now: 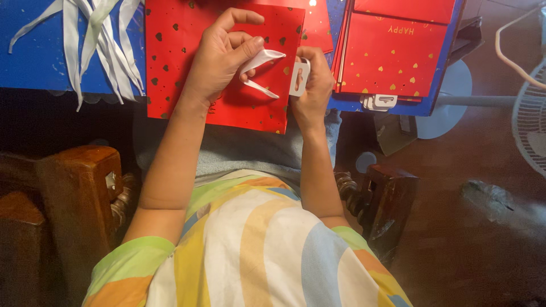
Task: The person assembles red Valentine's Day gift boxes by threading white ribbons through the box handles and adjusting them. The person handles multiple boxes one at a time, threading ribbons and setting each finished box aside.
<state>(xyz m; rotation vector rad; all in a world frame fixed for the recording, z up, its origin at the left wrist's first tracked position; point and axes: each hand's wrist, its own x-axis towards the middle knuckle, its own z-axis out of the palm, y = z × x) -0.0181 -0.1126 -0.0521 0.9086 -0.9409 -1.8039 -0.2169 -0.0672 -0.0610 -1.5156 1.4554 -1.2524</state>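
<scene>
A red paper bag with small dark hearts lies flat on a blue table, straight ahead of the person. The left hand rests over it, thumb and fingers pinched on a white ribbon that loops out to the right and bends back toward the bag. The right hand is just beside it, fingers curled around a small white plastic tag held upright at the bag's right edge; the ribbon's end and the tag are nearly touching, but whether they join is hard to make out.

At the far left, a bundle of loose white ribbons fans across the table. To the right sits a stack of red bags with gold hearts and gold lettering, cut off at the top of the view. A few more white tags lie at the near edge of that stack.

Dark wooden chair arms stand on both sides of the person's lap. On the far right, part of a white fan and its cord are cut off by the frame edge. The floor below is dim and blurred.
</scene>
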